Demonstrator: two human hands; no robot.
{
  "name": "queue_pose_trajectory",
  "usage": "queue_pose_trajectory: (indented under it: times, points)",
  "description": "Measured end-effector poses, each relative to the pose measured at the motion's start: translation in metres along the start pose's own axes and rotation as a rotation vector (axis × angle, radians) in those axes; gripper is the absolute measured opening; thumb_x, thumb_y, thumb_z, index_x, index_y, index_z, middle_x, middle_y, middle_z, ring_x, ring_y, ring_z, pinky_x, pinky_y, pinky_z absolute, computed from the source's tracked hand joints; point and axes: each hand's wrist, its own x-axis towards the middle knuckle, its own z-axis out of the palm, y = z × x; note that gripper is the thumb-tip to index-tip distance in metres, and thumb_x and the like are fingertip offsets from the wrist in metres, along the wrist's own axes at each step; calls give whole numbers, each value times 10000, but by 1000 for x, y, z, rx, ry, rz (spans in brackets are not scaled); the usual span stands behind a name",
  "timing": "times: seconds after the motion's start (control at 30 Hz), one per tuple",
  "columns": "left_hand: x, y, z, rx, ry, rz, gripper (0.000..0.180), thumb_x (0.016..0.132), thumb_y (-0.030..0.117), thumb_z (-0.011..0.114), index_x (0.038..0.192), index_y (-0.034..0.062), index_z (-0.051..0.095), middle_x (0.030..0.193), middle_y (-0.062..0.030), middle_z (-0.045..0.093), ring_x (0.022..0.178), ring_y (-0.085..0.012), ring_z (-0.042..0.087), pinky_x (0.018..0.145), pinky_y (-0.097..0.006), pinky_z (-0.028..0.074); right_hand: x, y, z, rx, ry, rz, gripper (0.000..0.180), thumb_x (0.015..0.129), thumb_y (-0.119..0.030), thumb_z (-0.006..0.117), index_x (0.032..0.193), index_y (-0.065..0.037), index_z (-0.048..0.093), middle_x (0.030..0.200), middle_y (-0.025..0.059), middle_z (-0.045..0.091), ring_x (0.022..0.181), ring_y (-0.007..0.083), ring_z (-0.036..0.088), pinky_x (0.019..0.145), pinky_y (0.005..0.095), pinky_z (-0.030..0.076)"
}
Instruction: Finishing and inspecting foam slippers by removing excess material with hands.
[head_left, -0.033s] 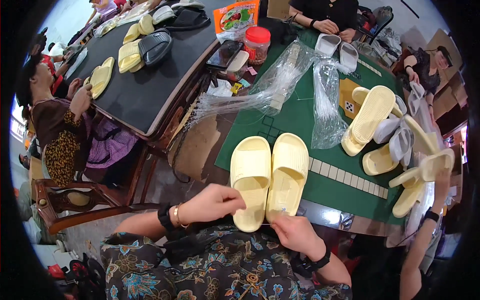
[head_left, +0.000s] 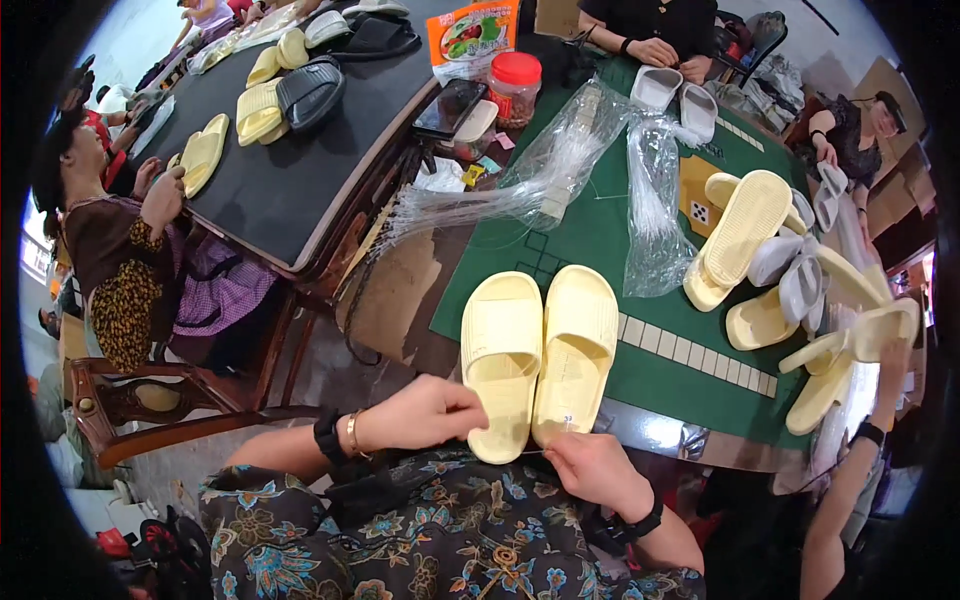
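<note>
Side by side at the green table's near edge lie two pale yellow slippers, the left slipper (head_left: 501, 325) and the right slipper (head_left: 580, 322), open toes pointing away from me. By the left slipper's heel is my left hand (head_left: 425, 412), its fingers curled into a pinch; whatever they hold is hidden. My right hand (head_left: 595, 474) is closed at the right slipper's heel, thumb and forefinger pinching a thin clear plastic string (head_left: 533, 451). The string runs leftward across the left slipper's heel edge.
Bundles of clear plastic strings (head_left: 655, 215) lie across the green table (head_left: 480, 300). A pile of yellow and grey slippers (head_left: 745, 235) sits right, where a co-worker's hand (head_left: 893, 365) reaches in. Behind stand a red-lidded jar (head_left: 515, 90) and phone (head_left: 450, 108). A black table (head_left: 300, 190) is left.
My left hand has shifted slightly down beside the left slipper's heel. At the right, the co-worker's hand and a yellow slipper have moved a little to the right.
</note>
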Motion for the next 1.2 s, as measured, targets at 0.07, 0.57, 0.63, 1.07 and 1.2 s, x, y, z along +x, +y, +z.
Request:
queue_pose_trajectory:
  times: [0.07,0.57,0.63,1.07,1.2]
  points:
    - [-4,-10,4,70,-96,-19,224,905,201,600,928,4,705,684,-50,667,582,-97,606,574,-266,487,-4,3,-2,11,-54,12,92,849,-153,623,839,-61,616,722,133,630,670,333,635,585,419,514]
    - [4,-28,13,-154,-38,-245,251,939,238,562,917,25,693,642,-20,627,474,-67,535,444,-231,444,13,9,-13,-61,-90,80,129,854,-196,613,825,-75,649,708,152,637,666,365,635,580,450,513]
    - [19,-26,13,-158,97,-170,303,955,263,569,869,-4,685,609,-48,620,464,-95,557,455,-256,457,25,15,-19,-47,38,133,140,877,-189,594,844,-62,641,738,171,652,670,377,639,582,476,514]
    - [45,-38,-4,20,596,281,240,907,205,641,851,-27,661,622,-101,606,530,-101,535,509,-290,444,48,22,-11,-25,314,275,300,914,-61,525,1206,2,546,998,218,615,910,395,615,755,421,504]
    - [47,-21,-14,70,604,339,177,888,155,638,896,-20,662,659,-115,628,549,-119,577,518,-286,463,49,24,-8,-51,311,272,309,912,-62,521,1216,-3,539,986,202,603,897,398,610,750,432,506]
